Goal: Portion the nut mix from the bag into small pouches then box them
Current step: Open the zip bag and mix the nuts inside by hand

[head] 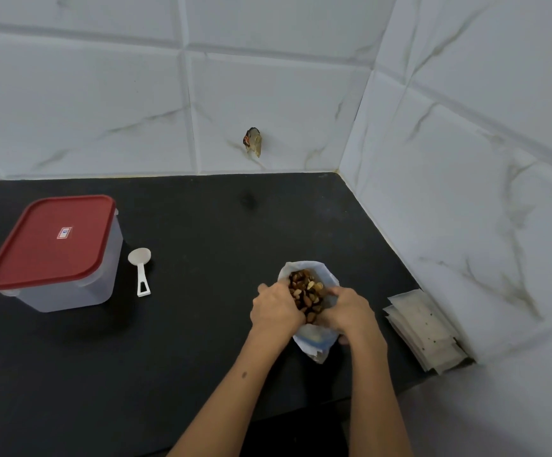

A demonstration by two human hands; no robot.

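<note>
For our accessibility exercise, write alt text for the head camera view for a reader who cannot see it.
Both hands, left hand and right hand, grip the open bag of nut mix on a black counter. A lidded red-topped box and white scoop sit left; empty pouches lie stacked right by the tiled wall.

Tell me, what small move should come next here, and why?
Probably the left hand lets go and reaches for the white scoop. Both hands, the right hand included, hold the bag open with the nut mix exposed, while the pouches lie unfilled.
</note>
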